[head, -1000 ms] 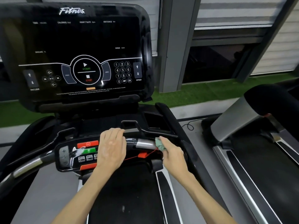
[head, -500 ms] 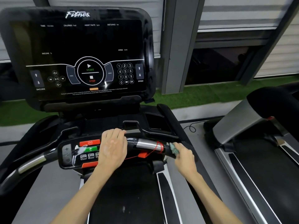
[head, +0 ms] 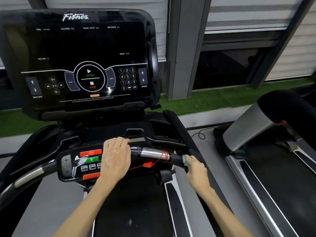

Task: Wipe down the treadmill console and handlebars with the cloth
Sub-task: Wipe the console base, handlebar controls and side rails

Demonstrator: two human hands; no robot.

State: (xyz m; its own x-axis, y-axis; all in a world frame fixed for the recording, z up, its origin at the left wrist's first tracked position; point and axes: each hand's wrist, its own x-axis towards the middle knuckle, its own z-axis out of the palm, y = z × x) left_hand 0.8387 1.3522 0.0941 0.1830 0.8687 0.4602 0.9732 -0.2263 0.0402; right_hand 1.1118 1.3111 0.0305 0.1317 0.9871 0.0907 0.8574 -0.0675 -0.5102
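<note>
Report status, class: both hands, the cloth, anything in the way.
Left hand resting on control panel. Right hand grips green cloth against right handlebar. Red cord wound round handlebar beside cloth.

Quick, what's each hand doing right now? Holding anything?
Left hand: open, resting flat on the small control panel, holding nothing.
Right hand: closed around the green cloth, pressing it against the handlebar.
</note>
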